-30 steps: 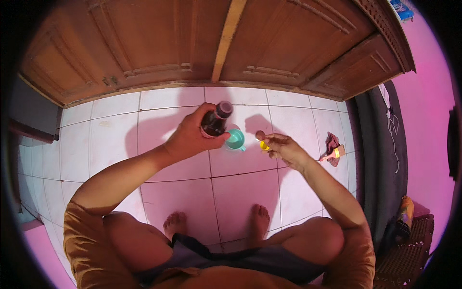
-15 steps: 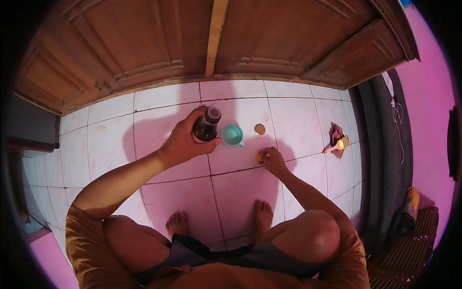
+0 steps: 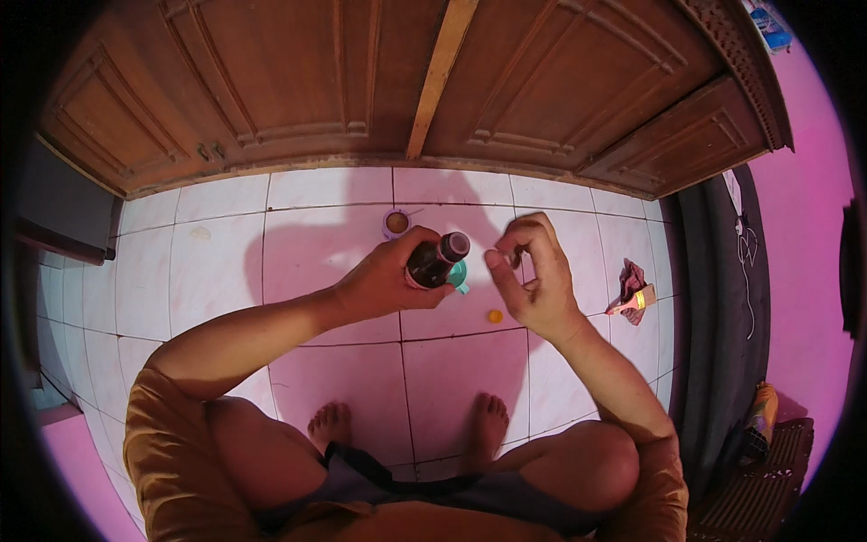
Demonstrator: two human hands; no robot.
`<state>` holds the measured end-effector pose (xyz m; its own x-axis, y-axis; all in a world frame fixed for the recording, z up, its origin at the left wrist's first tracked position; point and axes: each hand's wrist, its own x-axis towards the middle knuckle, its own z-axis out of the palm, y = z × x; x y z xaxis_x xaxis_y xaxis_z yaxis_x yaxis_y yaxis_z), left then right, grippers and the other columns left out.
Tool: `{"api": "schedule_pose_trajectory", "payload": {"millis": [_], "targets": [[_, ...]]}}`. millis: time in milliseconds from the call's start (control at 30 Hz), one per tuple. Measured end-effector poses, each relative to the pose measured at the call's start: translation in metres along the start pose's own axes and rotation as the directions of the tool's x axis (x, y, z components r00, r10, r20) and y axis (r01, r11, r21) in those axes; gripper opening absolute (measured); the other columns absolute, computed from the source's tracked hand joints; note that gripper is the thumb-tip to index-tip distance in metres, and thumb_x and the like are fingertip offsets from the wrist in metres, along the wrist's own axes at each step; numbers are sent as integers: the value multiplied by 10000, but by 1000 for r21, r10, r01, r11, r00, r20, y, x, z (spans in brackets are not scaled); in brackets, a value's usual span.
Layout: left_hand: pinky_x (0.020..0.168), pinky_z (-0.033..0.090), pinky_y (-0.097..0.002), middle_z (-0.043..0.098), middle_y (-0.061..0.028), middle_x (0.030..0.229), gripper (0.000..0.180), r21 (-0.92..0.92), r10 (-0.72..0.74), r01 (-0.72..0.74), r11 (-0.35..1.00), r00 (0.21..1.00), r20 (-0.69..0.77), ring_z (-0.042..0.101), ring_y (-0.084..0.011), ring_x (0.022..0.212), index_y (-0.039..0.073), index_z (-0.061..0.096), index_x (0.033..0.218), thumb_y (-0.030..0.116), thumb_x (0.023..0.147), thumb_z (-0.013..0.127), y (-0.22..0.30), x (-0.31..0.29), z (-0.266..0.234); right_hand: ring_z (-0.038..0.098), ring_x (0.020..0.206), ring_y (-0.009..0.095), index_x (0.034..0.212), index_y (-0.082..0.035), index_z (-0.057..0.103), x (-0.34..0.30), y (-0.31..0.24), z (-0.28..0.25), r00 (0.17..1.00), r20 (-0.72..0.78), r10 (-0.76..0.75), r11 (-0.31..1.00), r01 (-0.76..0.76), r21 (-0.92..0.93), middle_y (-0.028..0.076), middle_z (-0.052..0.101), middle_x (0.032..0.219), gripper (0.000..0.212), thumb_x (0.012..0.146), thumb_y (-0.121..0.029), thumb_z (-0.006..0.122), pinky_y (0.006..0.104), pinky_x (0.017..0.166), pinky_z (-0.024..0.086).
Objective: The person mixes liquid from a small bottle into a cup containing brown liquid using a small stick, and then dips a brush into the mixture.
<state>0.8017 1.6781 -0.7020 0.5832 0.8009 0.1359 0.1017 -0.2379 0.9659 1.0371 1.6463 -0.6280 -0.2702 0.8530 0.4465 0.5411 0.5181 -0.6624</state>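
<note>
My left hand (image 3: 388, 275) is wrapped round a dark glass bottle (image 3: 428, 267), held tilted above the floor with its uncapped mouth up. Behind the bottle, a teal mug (image 3: 461, 278) shows only in part. Raised to the right of the bottle, my right hand (image 3: 540, 285) has its fingers curled, the thumb apart from them, and no held thing showing. Below it a yellow bottle cap (image 3: 495, 316) lies on the tiles. A small purple cup (image 3: 396, 224) with brown contents and a thin stick or handle stands beyond my left hand.
White floor tiles (image 3: 334, 375) lie between my bare feet and a carved wooden cabinet (image 3: 298, 81) at the far side. On the right, a paintbrush (image 3: 635, 299) rests on a crumpled dark red cloth (image 3: 629, 275). A dark cushion or mattress (image 3: 709, 361) runs along the pink wall.
My right hand has let go of the yellow cap, left it on the floor and risen toward the bottle. The bottle has come right, over the teal mug. The small round lid is now hidden.
</note>
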Motion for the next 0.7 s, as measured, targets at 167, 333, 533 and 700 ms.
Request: {"api": "schedule_pose_trajectory", "payload": {"millis": [167,333,533,700], "targets": [[851,521,-326,534,-56,1041,578,-38,5,-5,999,1000,10,613,-179,978,52,515,1221,75,775,881,9,3,3,634,757,302,993,-50,564,35,-31,3,986,137,-97,995,98,0,109,551,969,223,934,-142,759,402,642,522],[819,530,-325,608,-75,991,495,-44,29,-26,999,997,65,637,-175,921,49,546,1186,103,801,851,25,5,2,641,725,352,917,-56,599,46,-38,5,978,161,-129,983,148,-111,106,546,956,213,920,-174,776,450,626,529],[784,514,-325,617,-57,935,541,-23,54,-54,998,998,43,591,-151,845,36,520,1220,212,824,845,31,4,1,639,661,317,853,-63,629,57,-48,8,960,173,-218,920,261,-291,92,544,900,207,907,-189,784,437,575,527],[776,513,-326,629,-59,947,566,25,70,-70,997,998,4,611,-175,846,47,522,1242,212,810,850,32,7,-3,643,657,303,816,-62,622,60,-46,18,958,22,-286,922,281,-265,90,563,911,211,901,-168,784,417,569,529]]}}
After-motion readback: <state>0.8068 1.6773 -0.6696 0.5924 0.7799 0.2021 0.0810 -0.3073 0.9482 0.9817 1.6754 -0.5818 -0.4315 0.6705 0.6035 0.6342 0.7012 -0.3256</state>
